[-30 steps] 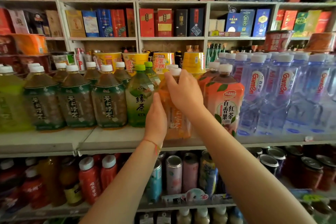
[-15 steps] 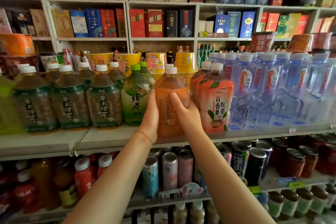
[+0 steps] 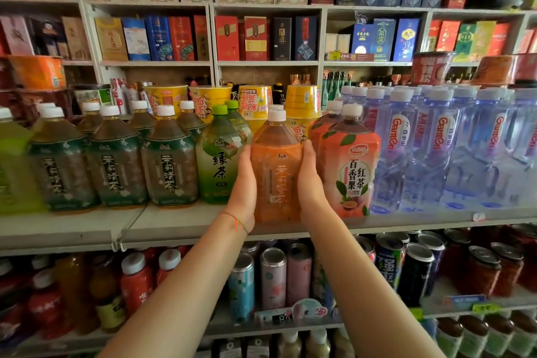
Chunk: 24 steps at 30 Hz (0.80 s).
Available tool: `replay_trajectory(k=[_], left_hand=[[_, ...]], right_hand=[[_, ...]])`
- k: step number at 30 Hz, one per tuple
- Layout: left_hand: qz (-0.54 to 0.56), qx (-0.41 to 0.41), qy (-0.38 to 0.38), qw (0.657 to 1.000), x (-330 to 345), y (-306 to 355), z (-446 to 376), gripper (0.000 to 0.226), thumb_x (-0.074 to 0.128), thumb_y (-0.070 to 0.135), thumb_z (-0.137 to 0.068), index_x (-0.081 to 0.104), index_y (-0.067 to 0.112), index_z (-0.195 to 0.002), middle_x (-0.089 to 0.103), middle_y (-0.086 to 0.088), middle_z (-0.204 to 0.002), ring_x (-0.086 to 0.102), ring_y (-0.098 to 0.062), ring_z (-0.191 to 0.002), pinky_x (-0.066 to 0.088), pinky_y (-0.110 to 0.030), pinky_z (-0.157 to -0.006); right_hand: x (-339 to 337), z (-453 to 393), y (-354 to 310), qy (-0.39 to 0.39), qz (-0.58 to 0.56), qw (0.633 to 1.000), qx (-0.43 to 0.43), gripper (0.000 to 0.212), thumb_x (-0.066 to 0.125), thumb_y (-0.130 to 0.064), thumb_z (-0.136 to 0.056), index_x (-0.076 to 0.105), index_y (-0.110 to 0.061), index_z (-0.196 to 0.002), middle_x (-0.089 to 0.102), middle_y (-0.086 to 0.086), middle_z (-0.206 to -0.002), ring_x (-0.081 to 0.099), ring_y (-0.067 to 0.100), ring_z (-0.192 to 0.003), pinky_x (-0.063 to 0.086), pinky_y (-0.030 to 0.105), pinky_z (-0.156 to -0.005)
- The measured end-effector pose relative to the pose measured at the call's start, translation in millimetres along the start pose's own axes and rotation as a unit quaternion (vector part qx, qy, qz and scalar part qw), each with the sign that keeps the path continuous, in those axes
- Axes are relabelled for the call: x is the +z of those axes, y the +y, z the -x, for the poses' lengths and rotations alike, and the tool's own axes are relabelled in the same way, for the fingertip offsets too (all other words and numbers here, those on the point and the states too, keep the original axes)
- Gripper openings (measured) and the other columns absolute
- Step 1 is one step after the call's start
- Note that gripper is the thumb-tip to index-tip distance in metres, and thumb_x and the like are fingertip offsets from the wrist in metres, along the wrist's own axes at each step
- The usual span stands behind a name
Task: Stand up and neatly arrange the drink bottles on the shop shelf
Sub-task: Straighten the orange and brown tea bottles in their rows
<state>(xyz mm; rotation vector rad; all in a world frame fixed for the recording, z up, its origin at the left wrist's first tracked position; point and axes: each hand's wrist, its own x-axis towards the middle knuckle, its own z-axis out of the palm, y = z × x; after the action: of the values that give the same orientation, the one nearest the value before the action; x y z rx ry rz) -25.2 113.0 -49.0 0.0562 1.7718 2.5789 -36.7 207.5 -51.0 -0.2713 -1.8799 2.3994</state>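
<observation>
An orange tea bottle with a white cap stands at the front edge of the middle shelf, between a green tea bottle and a peach-labelled red tea bottle. My left hand lies flat against its left side and my right hand against its right side, fingers straight and pointing up. A second orange bottle stands behind it, only its cap showing. Dark green tea bottles line up to the left.
Clear water bottles fill the shelf's right end. Yellow noodle cups stand behind the drinks. Cans and red bottles sit on the shelf below. Boxed goods fill the shelves above.
My right hand came down from the bottle's cap to its side. Both hands slid to flank the orange bottle, which now stands upright with its label facing me.
</observation>
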Motion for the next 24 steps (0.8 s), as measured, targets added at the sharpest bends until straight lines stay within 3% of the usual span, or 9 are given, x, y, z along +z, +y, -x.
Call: replay_trajectory(k=[3, 6, 11, 14, 19, 22, 24], left_hand=[[-0.005, -0.002, 0.007, 1.000, 1.0, 0.7, 3.4, 0.065, 0.028, 0.071, -0.096, 0.072, 0.026, -0.114, 0.078, -0.004, -0.101, 0.071, -0.025, -0.101, 0.058, -0.043, -0.086], [-0.014, 0.002, 0.003, 1.000, 1.6, -0.8, 10.7, 0.062, 0.030, 0.070, -0.096, 0.070, 0.028, -0.115, 0.077, -0.004, -0.102, 0.071, -0.024, -0.101, 0.058, -0.044, -0.087], [-0.026, 0.006, 0.007, 1.000, -0.4, -0.4, 12.3, 0.061, 0.028, 0.071, -0.096, 0.069, 0.029, -0.114, 0.077, -0.003, -0.101, 0.070, -0.023, -0.100, 0.058, -0.042, -0.085], [-0.027, -0.001, 0.015, 1.000, -3.5, 1.4, 5.2, 0.069, 0.025, 0.073, -0.096, 0.071, 0.027, -0.117, 0.078, -0.002, -0.099, 0.071, -0.023, -0.099, 0.058, -0.040, -0.081], [-0.027, -0.003, 0.037, 0.999, -2.3, 0.9, 1.2, 0.071, 0.021, 0.073, -0.097, 0.070, 0.027, -0.119, 0.075, -0.007, -0.110, 0.069, -0.025, -0.105, 0.056, -0.045, -0.089], [-0.020, -0.009, 0.029, 0.999, 0.3, 1.0, 4.5, 0.070, 0.022, 0.072, -0.097, 0.070, 0.027, -0.120, 0.075, -0.007, -0.110, 0.069, -0.025, -0.104, 0.058, -0.043, -0.085], [-0.019, -0.012, 0.018, 1.000, 1.4, 0.7, 6.0, 0.070, 0.023, 0.072, -0.097, 0.072, 0.026, -0.116, 0.076, -0.007, -0.108, 0.070, -0.025, -0.103, 0.058, -0.044, -0.086]], right_hand=[[0.0, 0.1, -1.5, -0.020, -0.016, 1.000, -0.010, 0.086, 0.042, -0.091, -0.071, 0.064, -0.025, -0.123, 0.073, 0.003, -0.110, 0.066, 0.024, -0.104, 0.048, 0.049, -0.101], [-2.4, -1.8, 0.0, -0.031, -0.021, 0.999, -0.015, 0.096, 0.046, -0.094, -0.057, 0.064, -0.029, -0.125, 0.074, 0.001, -0.110, 0.067, 0.024, -0.106, 0.048, 0.050, -0.102], [-5.7, 0.6, -2.0, -0.044, -0.019, 0.999, -0.019, 0.076, 0.041, -0.083, -0.081, 0.064, -0.025, -0.125, 0.073, 0.003, -0.109, 0.067, 0.024, -0.104, 0.049, 0.048, -0.100], [-4.8, 3.9, 0.3, -0.026, -0.008, 1.000, -0.014, 0.074, 0.038, -0.082, -0.083, 0.063, -0.023, -0.119, 0.072, 0.003, -0.108, 0.065, 0.023, -0.101, 0.050, 0.047, -0.099], [-0.6, 10.0, 5.2, 0.025, 0.015, 0.999, -0.037, 0.064, 0.032, -0.084, -0.082, 0.058, -0.030, -0.102, 0.069, 0.002, -0.113, 0.062, 0.024, -0.108, 0.046, 0.048, -0.104], [0.9, 10.5, 5.9, 0.058, 0.032, 0.996, -0.062, 0.064, 0.028, -0.084, -0.081, 0.060, -0.030, -0.087, 0.070, 0.002, -0.108, 0.063, 0.025, -0.106, 0.047, 0.048, -0.103], [1.0, 10.8, 6.2, 0.071, 0.048, 0.994, -0.072, 0.069, 0.026, -0.083, -0.083, 0.064, -0.027, -0.097, 0.070, 0.003, -0.107, 0.063, 0.026, -0.105, 0.047, 0.048, -0.101]])
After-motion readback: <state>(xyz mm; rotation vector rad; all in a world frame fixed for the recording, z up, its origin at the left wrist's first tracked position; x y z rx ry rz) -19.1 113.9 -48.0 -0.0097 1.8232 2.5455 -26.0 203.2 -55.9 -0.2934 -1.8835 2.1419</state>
